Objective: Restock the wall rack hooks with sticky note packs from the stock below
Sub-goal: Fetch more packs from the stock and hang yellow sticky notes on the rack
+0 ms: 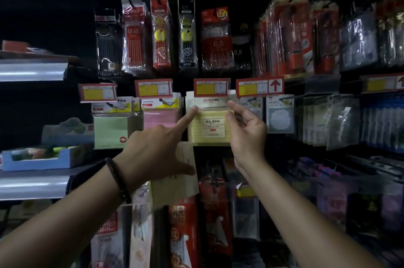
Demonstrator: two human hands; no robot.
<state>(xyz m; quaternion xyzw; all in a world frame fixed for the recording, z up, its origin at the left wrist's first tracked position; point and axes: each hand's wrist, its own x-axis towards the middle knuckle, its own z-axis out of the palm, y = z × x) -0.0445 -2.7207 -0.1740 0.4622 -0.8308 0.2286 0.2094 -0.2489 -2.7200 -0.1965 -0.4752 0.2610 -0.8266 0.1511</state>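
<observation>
Pinched between thumb and forefinger, the right grip (247,130) holds the upper right edge of the yellow sticky note pack (207,127), its other fingers loosely curled behind. The left grip (150,151) has its forefinger stretched out straight, with the tip pressing the pack's upper left corner. Its remaining fingers are folded, and with the thumb they appear to clamp a pale pack (188,182) that sticks out tilted beneath the palm. This looks like a spare kept ready for the next hook.

Holding the yellow pack at both top corners keeps its header level and flat against the rack, which is probably what threading or seating it on the hook needs. It hangs directly under a red and yellow price tag (211,86), just beside a pink pack (160,119), with a green pack (110,132) further left. Rows of pen refill packs (216,44) hang on the row above.

The price tag covers the hook and the pack's hanging hole, so I cannot tell whether the pack is fully on. More packs may hang behind the yellow one, but none show. The left palm hides most of the pale pack and the fingers said to hold it. The lower rack is dim and blurred, and no stock box can be made out there.
</observation>
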